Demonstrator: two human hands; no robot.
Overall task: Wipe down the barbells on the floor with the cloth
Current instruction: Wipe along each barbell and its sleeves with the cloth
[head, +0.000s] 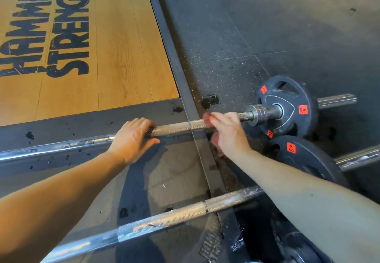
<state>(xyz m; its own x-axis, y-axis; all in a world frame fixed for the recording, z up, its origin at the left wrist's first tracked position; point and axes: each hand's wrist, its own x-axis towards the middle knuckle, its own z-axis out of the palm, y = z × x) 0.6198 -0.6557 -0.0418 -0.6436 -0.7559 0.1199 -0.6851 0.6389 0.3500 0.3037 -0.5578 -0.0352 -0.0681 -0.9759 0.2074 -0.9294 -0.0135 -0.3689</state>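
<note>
On the floor, the left hand (133, 139) is gripping the knurled steel barbell (174, 127); the right hand (226, 133), clutching a reddish cloth (207, 118), is wiping it, probably working toward the collar next.

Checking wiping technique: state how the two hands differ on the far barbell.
The left hand grips the far barbell bare; the right hand holds a red cloth on it. The left hand sits farther from its plate, the right hand nearer. Both hold the same bar.

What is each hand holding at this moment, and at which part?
The left hand curls its fingers over the knurled shaft of the far barbell. The right hand grips the bunched red cloth against that shaft, near the collar.
</note>
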